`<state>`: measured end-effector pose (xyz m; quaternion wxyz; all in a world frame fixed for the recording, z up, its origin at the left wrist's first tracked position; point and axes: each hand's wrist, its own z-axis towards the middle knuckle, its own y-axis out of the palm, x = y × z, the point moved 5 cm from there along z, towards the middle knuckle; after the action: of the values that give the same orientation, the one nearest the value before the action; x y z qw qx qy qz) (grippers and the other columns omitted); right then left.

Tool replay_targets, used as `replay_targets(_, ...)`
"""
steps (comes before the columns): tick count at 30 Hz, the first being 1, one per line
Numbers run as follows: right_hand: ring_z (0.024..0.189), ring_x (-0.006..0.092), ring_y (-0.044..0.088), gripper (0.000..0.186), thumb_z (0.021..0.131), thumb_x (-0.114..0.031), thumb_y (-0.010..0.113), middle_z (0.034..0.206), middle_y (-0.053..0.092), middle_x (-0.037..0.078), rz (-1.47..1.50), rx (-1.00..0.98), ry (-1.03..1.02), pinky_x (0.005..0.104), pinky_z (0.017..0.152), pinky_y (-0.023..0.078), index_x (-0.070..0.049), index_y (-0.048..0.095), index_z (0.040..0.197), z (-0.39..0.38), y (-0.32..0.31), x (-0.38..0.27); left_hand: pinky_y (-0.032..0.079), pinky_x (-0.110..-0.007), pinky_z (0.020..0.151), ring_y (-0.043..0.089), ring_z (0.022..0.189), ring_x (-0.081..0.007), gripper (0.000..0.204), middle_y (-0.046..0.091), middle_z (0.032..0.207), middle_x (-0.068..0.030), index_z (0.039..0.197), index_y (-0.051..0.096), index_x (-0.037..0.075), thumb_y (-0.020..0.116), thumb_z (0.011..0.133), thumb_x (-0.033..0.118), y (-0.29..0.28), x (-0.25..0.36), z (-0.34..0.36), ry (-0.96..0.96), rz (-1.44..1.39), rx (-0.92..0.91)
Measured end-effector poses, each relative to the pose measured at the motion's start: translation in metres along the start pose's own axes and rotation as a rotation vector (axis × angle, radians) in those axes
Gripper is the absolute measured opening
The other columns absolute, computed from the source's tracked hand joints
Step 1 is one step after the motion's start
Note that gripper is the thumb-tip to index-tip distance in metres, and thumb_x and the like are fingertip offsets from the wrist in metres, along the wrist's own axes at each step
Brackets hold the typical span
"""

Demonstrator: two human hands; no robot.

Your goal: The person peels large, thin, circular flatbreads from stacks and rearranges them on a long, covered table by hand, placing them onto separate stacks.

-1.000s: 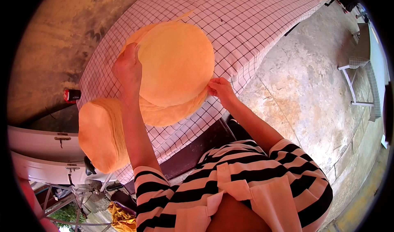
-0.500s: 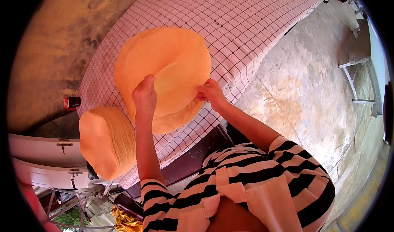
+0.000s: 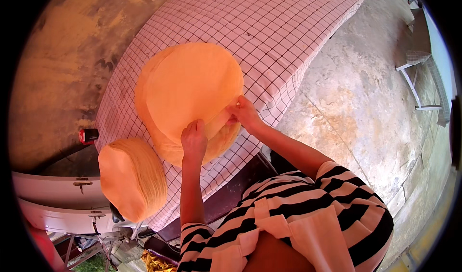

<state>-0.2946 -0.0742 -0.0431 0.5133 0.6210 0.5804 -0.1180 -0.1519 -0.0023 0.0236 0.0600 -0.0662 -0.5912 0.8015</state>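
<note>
A wide pile of thin, round, pale-orange sheets, like large flat pancakes (image 3: pixel 156 123), lies on a checked cloth. Its top round sheet (image 3: pixel 192 82) is pulled into a straight edge between my hands on the near right side. My left hand (image 3: pixel 194 139) is closed, pinching the near part of that edge. Farther right, my right hand (image 3: pixel 244 113) pinches the same sheet at its right rim. Lower layers of the pile show beneath and between the hands. My fingers partly hide the gripped edge.
Left of my left forearm, a thick stack of folded orange sheets (image 3: pixel 132 178) stands near the table's edge. The pink-and-white checked cloth (image 3: pixel 269 36) covers the long table. A red and black can-like object (image 3: pixel 88 136) is beyond its left edge. Concrete floor (image 3: pixel 341 103) lies to the right.
My left hand has come toward me and slightly right, drawing the top sheet's edge nearer. My right hand stays at the right rim. The whole view has shifted a little.
</note>
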Motion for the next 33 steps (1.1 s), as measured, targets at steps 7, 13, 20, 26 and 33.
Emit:
replay_targets(7,0.066,0.0171,0.061,0.020,0.082,-0.010,0.056,0.081,0.058,0.011,0.015,-0.039,-0.010,0.0267,0.056,0.053,0.001,0.044,0.094,-0.004,0.001,-0.007,0.047,-0.034,0.064,0.060,0.081,-0.0270,0.030,0.062,0.090,-0.0136,0.101,0.053,-0.002,0.059,0.072,0.002,0.003,0.019,-0.017,0.004,0.014,0.144)
replay_targets(13,0.075,0.0180,0.062,0.023,0.085,-0.017,0.056,0.092,0.059,0.011,0.015,-0.056,-0.019,0.0283,0.062,0.052,-0.001,0.046,0.098,-0.007,0.009,-0.012,0.046,-0.034,0.062,0.060,0.082,-0.0269,0.026,0.061,0.091,-0.0155,0.099,0.053,-0.001,0.059,0.081,0.016,0.010,0.023,-0.016,-0.038,-0.017,0.114)
replay_targets(20,0.083,0.0181,0.060,0.024,0.088,-0.022,0.053,0.099,0.058,0.011,0.033,0.041,-0.039,0.0290,0.071,0.049,-0.002,0.047,0.099,-0.008,-0.024,-0.005,0.042,-0.023,0.065,0.050,0.071,-0.0095,0.018,0.057,0.079,-0.0022,0.098,0.055,-0.002,0.055,0.085,0.011,-0.007,-0.070,0.063,-0.551,-0.966,-0.300)
replay_targets(26,0.084,0.0192,0.059,0.019,0.087,-0.013,0.052,0.096,0.057,0.013,0.114,0.132,-0.004,0.0300,0.073,0.049,0.001,0.047,0.098,0.003,-0.053,-0.006,0.044,-0.028,0.066,0.054,0.077,-0.0159,0.019,0.060,0.086,-0.0068,0.101,0.058,0.003,0.056,0.083,0.010,-0.058,-0.107,0.107,-0.422,-0.674,-0.114)
replay_targets(33,0.071,0.0173,0.058,0.014,0.083,-0.007,0.054,0.084,0.057,0.010,0.232,0.095,0.070,0.0270,0.061,0.049,0.002,0.048,0.092,0.007,-0.045,-0.017,0.045,-0.032,0.064,0.054,0.077,-0.0225,0.030,0.061,0.087,-0.0041,0.101,0.058,0.006,0.056,0.072,0.000,-0.153,-0.020,0.098,-0.032,0.147,0.371)
